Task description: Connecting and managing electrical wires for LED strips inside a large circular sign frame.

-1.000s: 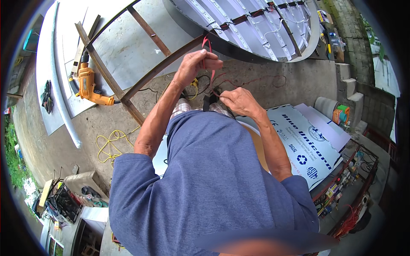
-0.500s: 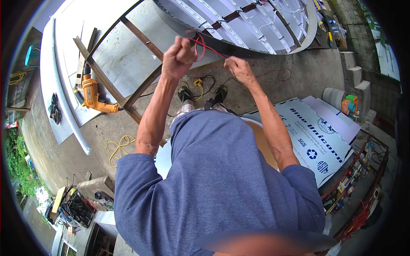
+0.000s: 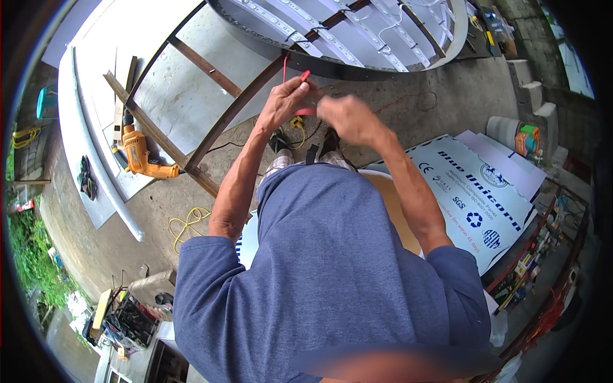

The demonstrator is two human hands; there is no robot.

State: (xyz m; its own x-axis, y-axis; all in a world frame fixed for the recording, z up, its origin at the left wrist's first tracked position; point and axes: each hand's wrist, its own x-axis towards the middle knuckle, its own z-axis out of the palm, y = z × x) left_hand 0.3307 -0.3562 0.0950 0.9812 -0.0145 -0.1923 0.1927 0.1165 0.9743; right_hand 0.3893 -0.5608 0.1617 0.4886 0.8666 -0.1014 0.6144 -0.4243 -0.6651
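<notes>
A person's left hand (image 3: 286, 105) pinched a red wire (image 3: 306, 112) in its fingers, below the dark wall of a round light box (image 3: 332, 69). The wire also showed between both hands. The right hand (image 3: 348, 119) was blurred just beside it, its grip impossible to tell. Leftward, an orange drill (image 3: 136, 150) lay near a metal frame (image 3: 241, 101).

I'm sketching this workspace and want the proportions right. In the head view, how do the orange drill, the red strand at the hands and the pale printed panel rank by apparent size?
Largest to smallest:
1. Pale printed panel
2. Orange drill
3. Red strand, judged by its visible parts
</notes>
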